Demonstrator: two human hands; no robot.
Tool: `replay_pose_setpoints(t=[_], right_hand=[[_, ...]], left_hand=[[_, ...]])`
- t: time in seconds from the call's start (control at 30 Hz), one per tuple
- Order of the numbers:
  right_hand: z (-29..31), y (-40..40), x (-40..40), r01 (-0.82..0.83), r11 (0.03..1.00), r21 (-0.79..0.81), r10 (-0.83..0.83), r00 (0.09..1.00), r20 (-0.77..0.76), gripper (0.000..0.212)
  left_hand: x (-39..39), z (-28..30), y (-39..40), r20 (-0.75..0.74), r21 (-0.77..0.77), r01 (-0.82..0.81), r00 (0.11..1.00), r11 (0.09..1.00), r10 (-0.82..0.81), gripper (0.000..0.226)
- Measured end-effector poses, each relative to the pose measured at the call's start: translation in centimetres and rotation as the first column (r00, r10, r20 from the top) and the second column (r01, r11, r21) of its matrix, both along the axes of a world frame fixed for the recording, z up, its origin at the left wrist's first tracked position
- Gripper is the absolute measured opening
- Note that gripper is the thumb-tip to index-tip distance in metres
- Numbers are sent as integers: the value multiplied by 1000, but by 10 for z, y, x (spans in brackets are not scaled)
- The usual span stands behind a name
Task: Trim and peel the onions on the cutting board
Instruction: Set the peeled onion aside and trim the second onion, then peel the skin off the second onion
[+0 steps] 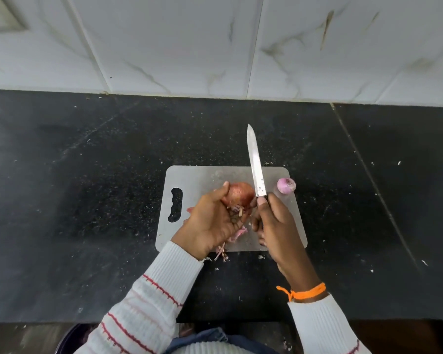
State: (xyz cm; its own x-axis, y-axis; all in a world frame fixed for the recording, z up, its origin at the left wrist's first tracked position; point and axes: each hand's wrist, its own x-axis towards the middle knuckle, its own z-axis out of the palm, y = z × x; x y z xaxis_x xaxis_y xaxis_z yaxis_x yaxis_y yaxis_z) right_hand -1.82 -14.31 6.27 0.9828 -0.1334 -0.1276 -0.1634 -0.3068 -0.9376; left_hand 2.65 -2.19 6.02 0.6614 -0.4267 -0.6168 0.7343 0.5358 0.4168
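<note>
Fingers point(216, 200) of the left hand point(212, 223) curl round an unpeeled onion point(239, 196), holding it just above the cutting board point(202, 175) with its rooty end turned toward the person. Its brown-red outer skin is on over most of what shows, so this bulb looks barely begun; the root tuft seems to be still attached, though the palm hides part of it and I cannot be sure.

Below that hand, loose skins point(237, 235) lie on the near part of the board, and a few more scraps point(221, 252) spill over its front edge onto the dark worktop point(87, 187). They suggest that some peeling is already done.

To the right, the right hand point(276, 226) is wrapped closed round the handle of a knife point(256, 169), thumb laid along the base of the blade. The blade points away from the person and stands clear of the onion, just beside it, so no cut is under way.

Farther right, a smaller peeled onion point(287, 185) rests at the board's right edge, pale purple and smooth, its ends apparently trimmed. I judge that one finished.

So one onion looks done and the held one has trimming and peeling left. No other onions are in view.
</note>
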Motion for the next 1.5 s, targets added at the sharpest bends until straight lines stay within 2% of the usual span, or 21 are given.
replay_pose_setpoints(t=[0.17, 0.23, 0.3, 0.4, 0.47, 0.6, 0.67, 0.73, 0.83, 0.97, 1.07, 1.17, 1.27, 1.37, 1.5], right_hand=[[5, 13, -13, -29, 965, -262, 55, 994, 95, 20], [2, 17, -18, -37, 916, -401, 79, 993, 91, 13], [-1, 16, -23, -65, 868, -492, 106, 993, 56, 18], [4, 8, -27, -150, 858, -491, 140, 989, -57, 31], [8, 1, -28, -205, 855, -477, 155, 978, -143, 30], [18, -8, -18, -236, 876, -419, 148, 961, -233, 27], [19, -9, -12, -231, 882, -412, 147, 963, -224, 28], [16, -7, -10, -198, 894, -401, 131, 973, -188, 26], [8, 1, -14, -135, 909, -394, 98, 989, -112, 23], [1, 17, -23, -92, 894, -439, 95, 995, -15, 30], [-7, 24, -29, -65, 875, -479, 83, 996, 17, 45], [-8, 25, -32, -69, 849, -524, 86, 996, 9, 32], [-3, 21, -32, -92, 845, -527, 121, 992, 20, 25], [6, 10, -25, -114, 839, -532, 135, 991, 0, 24], [17, -8, -15, -222, 864, -451, 162, 973, -167, 27]], left_hand=[[-6, 3, -2, 38, -59, -73, 996, 996, 75, 46], [-8, 2, -5, 78, -63, -128, 988, 990, 133, 39], [-8, -1, -4, 95, -38, -195, 976, 980, 197, 33], [-6, -7, 0, 177, 64, -208, 965, 976, 194, 36], [-7, -9, 3, 277, 128, -202, 947, 971, 160, 35], [-10, -10, 10, 495, 288, -99, 867, 952, -59, 36], [-13, -10, 8, 523, 338, -83, 844, 938, -114, 35], [-13, -10, 4, 466, 299, -114, 884, 948, -41, 34], [-10, -9, -3, 252, 175, -145, 963, 974, 98, 38], [-3, -7, -6, -52, -61, -248, 968, 967, 245, 46], [-1, -3, -5, -123, -157, -277, 958, 948, 260, 41], [-2, -2, -9, -146, -200, -276, 957, 940, 250, 40], [-2, -4, -9, -74, -197, -231, 973, 953, 221, 38], [0, -8, -3, 154, -29, -135, 979, 990, 137, 35], [-7, -7, 1, 370, 161, -91, 929, 983, 25, 33]])
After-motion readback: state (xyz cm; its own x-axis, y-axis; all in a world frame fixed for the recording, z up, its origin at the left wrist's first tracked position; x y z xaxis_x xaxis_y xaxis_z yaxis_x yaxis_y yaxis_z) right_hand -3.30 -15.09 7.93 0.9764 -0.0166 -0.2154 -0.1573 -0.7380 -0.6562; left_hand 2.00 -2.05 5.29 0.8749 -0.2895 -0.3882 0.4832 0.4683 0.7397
